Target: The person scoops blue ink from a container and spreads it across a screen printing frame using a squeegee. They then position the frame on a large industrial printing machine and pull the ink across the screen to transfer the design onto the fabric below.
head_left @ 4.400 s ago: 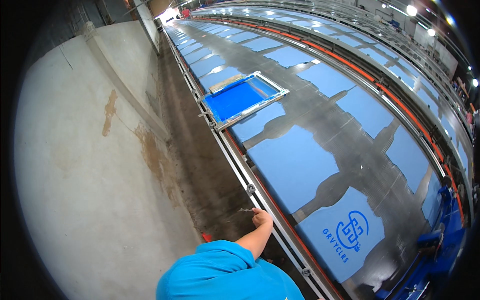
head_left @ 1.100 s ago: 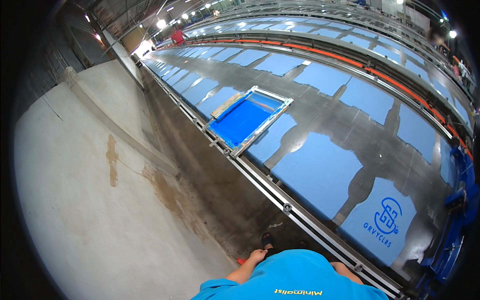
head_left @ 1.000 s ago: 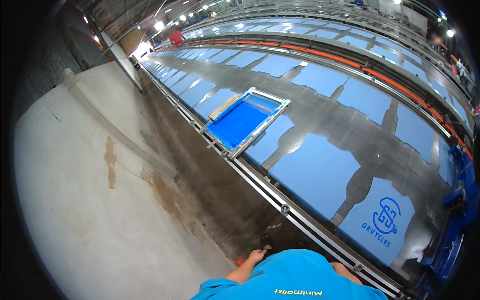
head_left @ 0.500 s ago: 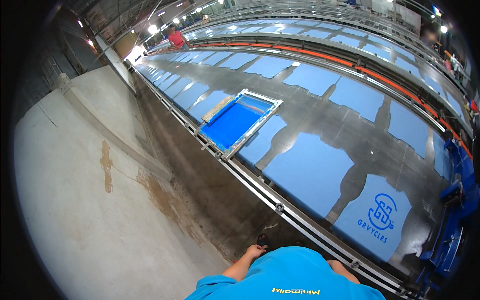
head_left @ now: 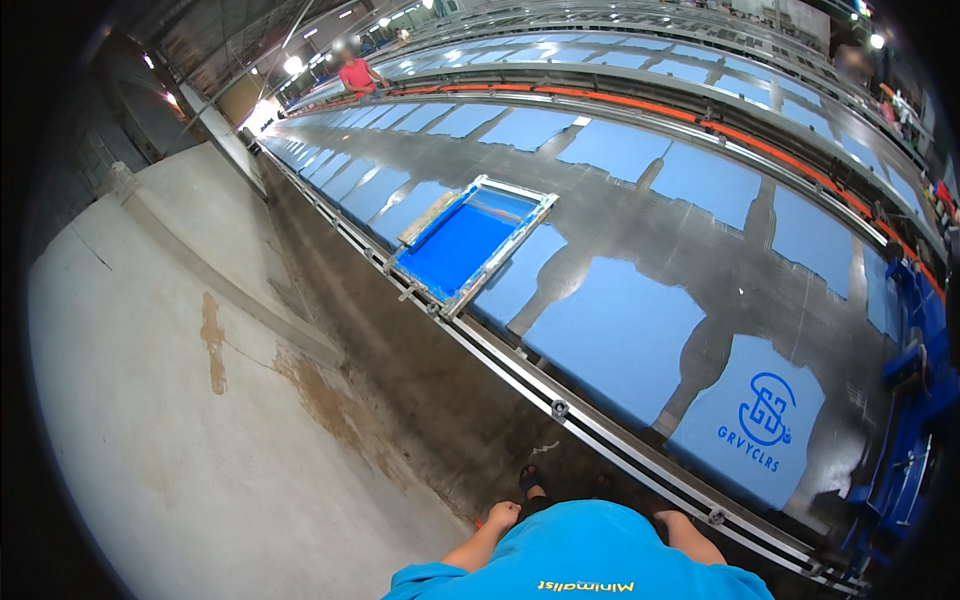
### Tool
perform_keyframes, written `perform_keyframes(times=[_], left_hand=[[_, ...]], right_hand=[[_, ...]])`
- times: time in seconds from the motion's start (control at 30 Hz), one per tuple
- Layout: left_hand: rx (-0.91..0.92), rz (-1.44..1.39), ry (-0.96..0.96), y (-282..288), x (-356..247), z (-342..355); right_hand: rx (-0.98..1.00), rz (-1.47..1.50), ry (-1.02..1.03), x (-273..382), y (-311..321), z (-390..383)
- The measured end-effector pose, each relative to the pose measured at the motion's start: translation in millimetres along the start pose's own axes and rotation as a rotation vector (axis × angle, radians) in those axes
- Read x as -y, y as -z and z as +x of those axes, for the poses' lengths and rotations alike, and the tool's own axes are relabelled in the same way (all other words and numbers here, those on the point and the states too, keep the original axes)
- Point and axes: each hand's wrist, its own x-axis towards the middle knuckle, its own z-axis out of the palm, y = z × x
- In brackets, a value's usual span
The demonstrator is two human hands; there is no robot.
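Note:
My left hand [head_left: 504, 516] hangs beside my body, over the floor, with its fingers curled closed. Whatever may be in it is hidden. On the other side, my right hand [head_left: 672, 520] is low beside the table's front rail [head_left: 640, 470], its fingers too hidden to read. Nearest on the long dark table lies a light-blue fabric piece [head_left: 735, 390] with a dark-blue printed emblem [head_left: 768, 408]. Left of it is a plain light-blue fabric piece [head_left: 615, 330]. Farther along, a screen-printing frame [head_left: 548, 203] with bright blue ink [head_left: 460, 245] sits across the table edge.
More light-blue pieces [head_left: 705, 185] lie in rows down the table [head_left: 600, 205]. Blue machinery [head_left: 915, 400] stands at the right end. A pale concrete wall [head_left: 160, 300] borders the narrow floor aisle [head_left: 400, 370]. A person in red [head_left: 357, 76] stands far off beside the tables.
My left hand has drawn back slightly toward my body, its fingers now more curled. The view has shifted a little. The frame and fabric pieces stay in place on the table.

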Motion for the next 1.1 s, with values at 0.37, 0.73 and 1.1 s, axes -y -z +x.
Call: perform_keyframes(times=[0.37, 0.73, 1.1], left_hand=[[0.109, 0.001, 0.079, -1, -21, -3], [0.194, -0.184, -0.030, -17, 6, 46], [-0.102, 0.102, -0.140, 14, -3, 37]], right_hand=[[-0.076, 0.030, 0.082, 22, 4, 7], [-0.299, 0.023, 0.189, 7, -4, 17], [-0.412, 0.137, 0.215, -8, -31, 19]])
